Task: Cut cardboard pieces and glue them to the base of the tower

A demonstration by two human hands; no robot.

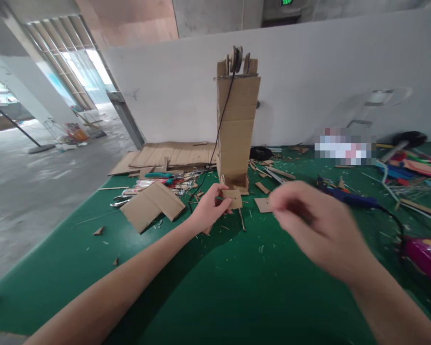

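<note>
The left hand (207, 207) pinches a small cardboard square (233, 198) between thumb and fingertips, its grip pressed onto the left edge of the piece, which is held roughly upright just above the green surface (208, 287). The left forearm runs in from 7 o'clock, bare and nearly straight, with the wrist slightly bent upward toward the card. The card sits directly in front of the foot of a tall cardboard tower (237, 124), at 12 o'clock from the hand; whether it touches the tower's base cannot be told.

The right hand (309, 230) hovers above the surface at 3 o'clock of the card, blurred by motion, back of the hand facing up, fingers curled loosely inward; whether its grip holds anything cannot be told. Its forearm enters from 5 o'clock.

A black cord (222, 120) hangs from the tower's top down its front face. Just beyond the right hand's knuckles lies a flat cardboard scrap (263, 205). At 9 o'clock of the left hand lies a folded cardboard sheet (153, 203). A blue-handled tool (348, 197) lies at 2 o'clock of the right hand.
</note>
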